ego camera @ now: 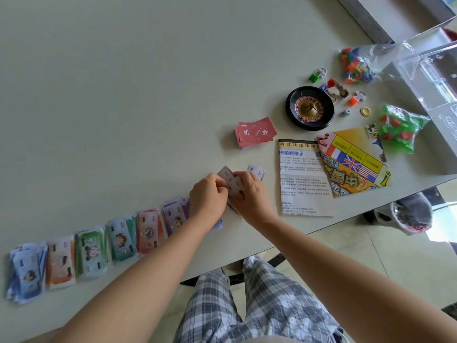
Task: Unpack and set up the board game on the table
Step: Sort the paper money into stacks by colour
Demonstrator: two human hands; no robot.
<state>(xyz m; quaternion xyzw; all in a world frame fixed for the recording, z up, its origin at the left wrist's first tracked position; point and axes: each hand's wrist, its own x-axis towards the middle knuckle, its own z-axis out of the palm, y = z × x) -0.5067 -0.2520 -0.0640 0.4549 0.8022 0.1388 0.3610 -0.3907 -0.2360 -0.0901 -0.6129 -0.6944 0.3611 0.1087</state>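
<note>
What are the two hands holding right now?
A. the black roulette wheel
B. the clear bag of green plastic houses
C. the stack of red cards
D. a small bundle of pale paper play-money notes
D: the left hand and right hand both pinch a small bundle of pale paper play-money notes; the stack of red cards and black roulette wheel lie untouched beyond them.

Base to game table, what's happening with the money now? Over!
Both busy: left grip and right grip pinch one stack of play money. Row of sorted piles beside left grip. The game board folded, on instruction sheet.
</note>
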